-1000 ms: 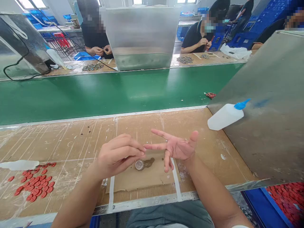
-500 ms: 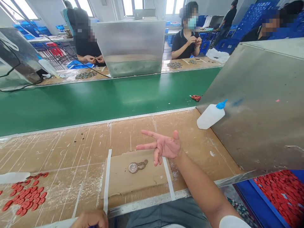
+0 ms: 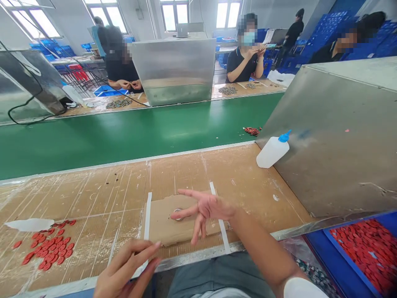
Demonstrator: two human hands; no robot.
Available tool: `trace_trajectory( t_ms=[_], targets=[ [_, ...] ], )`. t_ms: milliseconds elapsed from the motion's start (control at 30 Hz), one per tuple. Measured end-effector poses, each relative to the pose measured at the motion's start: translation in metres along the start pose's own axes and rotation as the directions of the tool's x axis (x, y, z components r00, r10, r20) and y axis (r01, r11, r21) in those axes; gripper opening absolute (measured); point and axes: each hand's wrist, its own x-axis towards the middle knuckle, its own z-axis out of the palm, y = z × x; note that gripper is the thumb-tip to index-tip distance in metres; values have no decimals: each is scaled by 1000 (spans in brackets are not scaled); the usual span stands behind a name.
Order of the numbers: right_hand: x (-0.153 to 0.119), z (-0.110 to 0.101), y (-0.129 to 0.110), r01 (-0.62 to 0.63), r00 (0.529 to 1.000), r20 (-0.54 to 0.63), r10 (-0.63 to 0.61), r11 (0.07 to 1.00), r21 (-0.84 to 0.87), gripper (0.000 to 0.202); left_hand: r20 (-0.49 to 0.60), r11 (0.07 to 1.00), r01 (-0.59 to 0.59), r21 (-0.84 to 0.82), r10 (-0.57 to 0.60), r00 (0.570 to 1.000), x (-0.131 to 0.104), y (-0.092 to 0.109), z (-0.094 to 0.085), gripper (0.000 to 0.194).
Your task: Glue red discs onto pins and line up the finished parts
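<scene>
My right hand (image 3: 206, 209) hovers over a cardboard sheet (image 3: 164, 231), palm turned partly up and fingers spread, with nothing in it. Its fingers partly cover a round silvery piece (image 3: 179, 219) on the sheet; the brownish patch beside that piece is hidden. At the table's front edge is my left hand (image 3: 130, 267), its thumb apart from the stretched fingers and nothing visible between them. Left of it lie several flat red discs (image 3: 51, 250), with a white pointed bottle or tube (image 3: 29, 224) just behind them.
White tape strips (image 3: 148, 217) flank the cardboard. A white squeeze bottle (image 3: 272, 153) with a blue tip leans by a metal box (image 3: 338, 140) at right. A blue bin (image 3: 333, 260) holds more red pieces. Beyond the green belt (image 3: 173, 128), people work at another bench.
My left hand has risen into view from the bottom edge, its fingers uncurled. The right hand has moved down and slightly left, over the silvery piece. The camera view has tilted up a little.
</scene>
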Motion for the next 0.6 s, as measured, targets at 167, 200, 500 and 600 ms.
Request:
trace_trajectory(
  t_ms=[167, 200, 500, 600],
  targets=[
    [-28, 33, 45, -12, 999, -35, 18, 989, 148, 134, 78, 925, -376, 58, 371, 925, 49, 11, 39, 32],
    [-36, 36, 55, 16, 999, -49, -7, 982, 189, 134, 116, 913, -407, 10, 404, 908, 54, 14, 45, 26],
    [-63, 46, 102, 105, 976, -216, -23, 920, 378, 156, 129, 855, -495, -154, 514, 848, 56, 28, 61, 25],
    [-61, 50, 99, 133, 973, -227, -45, 912, 389, 157, 136, 866, -473, -161, 494, 859, 55, 29, 63, 23]
  ],
)
